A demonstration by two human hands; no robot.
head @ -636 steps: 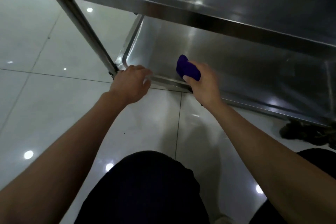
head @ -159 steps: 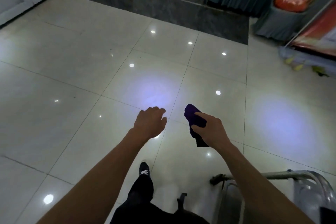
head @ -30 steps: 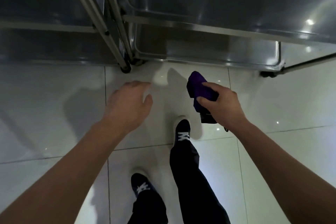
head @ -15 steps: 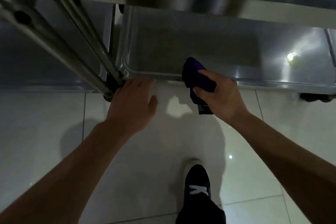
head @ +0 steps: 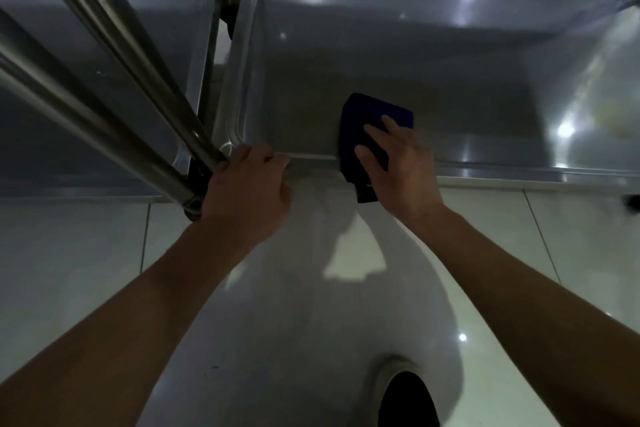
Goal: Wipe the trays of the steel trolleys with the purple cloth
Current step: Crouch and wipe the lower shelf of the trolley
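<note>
- Head view: the right hand [head: 398, 166] lies right of the frame's centre, fingers straight and spread flat on the purple cloth [head: 372, 125], pressing it down onto the bottom tray [head: 450, 62] of a steel trolley.
- The purple cloth sits at the near edge of that tray; its front part lies on the tray floor, and a dark corner of it hangs over the near rim toward the floor tiles.
- The left hand [head: 247, 191], at centre left, has its fingers curled over the near left corner of the same tray, its grip closed on the rim just beside the trolley's steel leg [head: 114, 55].
- That leg and a second tube beside it run slantwise from the upper left of the frame down to the tray corner.
- A second steel tray [head: 166, 28] fills the upper left, just beside the first, a narrow gap between them.
- The glossy tiled floor [head: 571, 253] takes up the lower half, with light spots reflected on it.
- A dark shoe [head: 408, 399] shows at the bottom edge, right of centre.
</note>
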